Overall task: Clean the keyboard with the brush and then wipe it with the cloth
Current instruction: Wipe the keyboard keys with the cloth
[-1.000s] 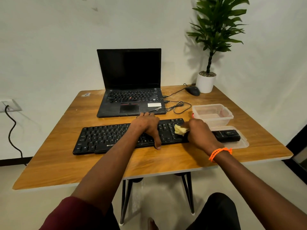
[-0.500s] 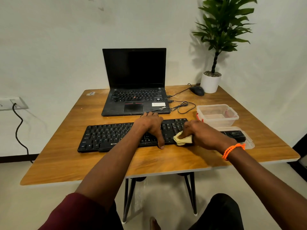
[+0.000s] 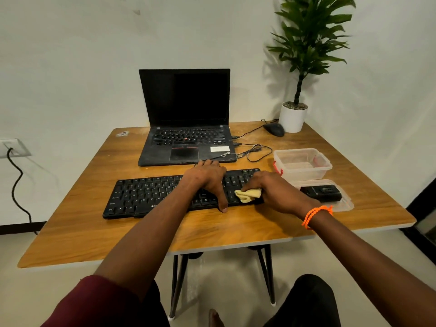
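The black keyboard point(image 3: 151, 197) lay across the middle of the frame on the wooden table point(image 3: 77, 234), its long front side close to and roughly parallel with the table's near edge. The left hand point(image 3: 207, 179) rested flat on the keys right of centre, fingers spread and thumb hooked over the front lip, pinning the board without gripping it. The right hand point(image 3: 276, 192) was closed around a small yellow cloth point(image 3: 247, 195), bunched and pressed onto the keys at the right end.

The cloth looked soft and light and would likely fold under pressure, so a wad held in the fingertips suited it. The keyboard appeared light, stiff plastic that could slide on smooth wood, which would explain the steadying palm.

Room was tight to the right: a clear plastic container point(image 3: 303, 165) and its lid point(image 3: 342, 205), carrying a black device point(image 3: 322, 193) that may be the brush, sat just beside that end. The laptop point(image 3: 186, 138) and its cables point(image 3: 256, 153) lay close behind. The left half of the keys offered open sweep.
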